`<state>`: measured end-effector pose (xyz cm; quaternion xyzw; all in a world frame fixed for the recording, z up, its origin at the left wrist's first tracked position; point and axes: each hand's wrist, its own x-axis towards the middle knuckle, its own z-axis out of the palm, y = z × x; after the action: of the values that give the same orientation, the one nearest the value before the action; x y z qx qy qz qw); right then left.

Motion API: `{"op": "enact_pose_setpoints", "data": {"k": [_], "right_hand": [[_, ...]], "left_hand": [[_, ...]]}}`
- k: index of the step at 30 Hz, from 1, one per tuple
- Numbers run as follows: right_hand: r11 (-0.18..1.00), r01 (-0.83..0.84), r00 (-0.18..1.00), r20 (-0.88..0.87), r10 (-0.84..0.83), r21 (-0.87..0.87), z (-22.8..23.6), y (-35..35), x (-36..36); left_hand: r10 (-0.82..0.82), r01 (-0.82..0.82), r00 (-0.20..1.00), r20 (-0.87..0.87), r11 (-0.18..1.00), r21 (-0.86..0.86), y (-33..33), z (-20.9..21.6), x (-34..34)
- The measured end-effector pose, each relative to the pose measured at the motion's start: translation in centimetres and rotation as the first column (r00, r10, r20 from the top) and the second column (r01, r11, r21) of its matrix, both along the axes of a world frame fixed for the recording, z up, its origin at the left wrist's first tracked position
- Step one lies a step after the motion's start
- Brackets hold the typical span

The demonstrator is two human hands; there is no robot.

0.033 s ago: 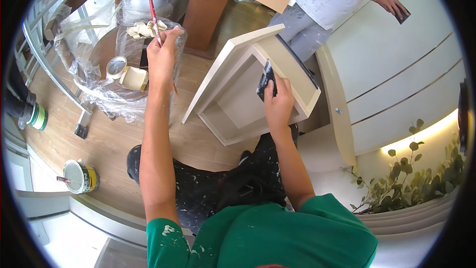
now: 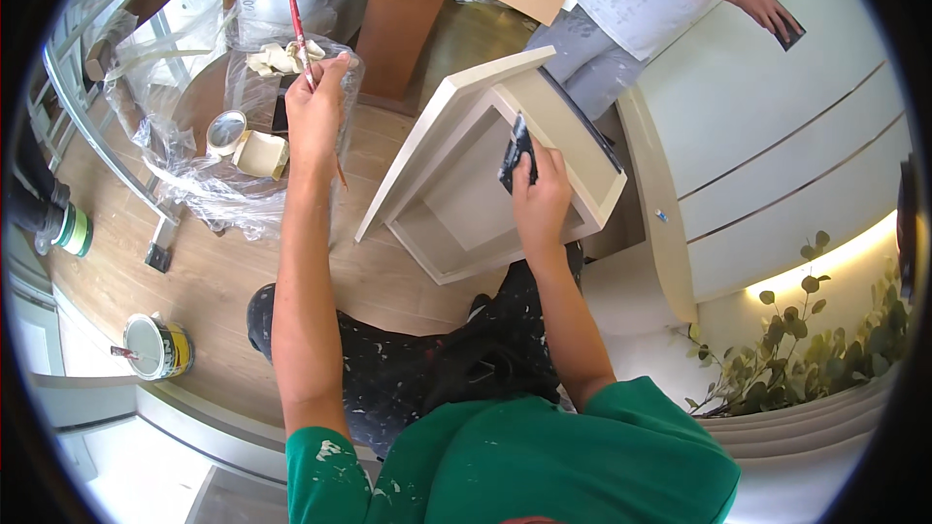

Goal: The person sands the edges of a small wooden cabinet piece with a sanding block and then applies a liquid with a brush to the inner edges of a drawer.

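Note:
My left hand is closed around a slim red-and-white stick like a thin paintbrush, held upright. A thin brown tip shows below that hand; I cannot tell if it is the same stick. My right hand grips a small black hand tool with pale smears, perhaps a scraper or sanding pad. It is over the frame of a cream open-fronted cabinet box, which stands tilted in front of me. Whether the tool touches the frame cannot be made out.
Left of the box, a plastic-draped stand bears an open tin, a cream-stained tray and a crumpled rag. A paint bucket stands on the wood floor. Another person stands beyond the box; leafy plants are at right.
My right hand and the black tool have shifted slightly left. My left hand is almost where it was.

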<state>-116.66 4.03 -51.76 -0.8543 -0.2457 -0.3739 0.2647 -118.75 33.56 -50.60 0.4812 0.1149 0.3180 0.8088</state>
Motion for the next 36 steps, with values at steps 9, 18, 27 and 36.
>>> {"op": "enact_pose_setpoints", "data": {"k": [9, 18, 27, 36], "right_hand": [[1.0, -0.003, 0.999, 0.038, 0.003, -0.015, -0.1, 0.4, 0.6], [0.999, 0.011, 1.0, -0.025, -0.012, -0.044, 0.4, -0.1, 0.0], [0.995, -0.063, 0.998, -0.016, 0.062, -0.081, 1.2, -1.7, -0.2], [0.928, -0.35, 0.731, -0.582, 0.356, 0.128, 12.9, -5.1, 0.9]], "left_hand": [[-0.019, 0.018, 1.0, 0.014, 1.0, 0.002, 0.5, 0.1, -0.5], [0.001, -0.001, 1.0, 0.001, 1.0, -0.01, 0.3, 0.5, -0.6], [0.006, -0.006, 1.0, -0.002, 1.0, 0.017, 0.4, 0.1, -0.5], [0.052, -0.052, 0.999, 0.0, 0.994, 0.097, 0.3, -0.5, 0.0]]}}
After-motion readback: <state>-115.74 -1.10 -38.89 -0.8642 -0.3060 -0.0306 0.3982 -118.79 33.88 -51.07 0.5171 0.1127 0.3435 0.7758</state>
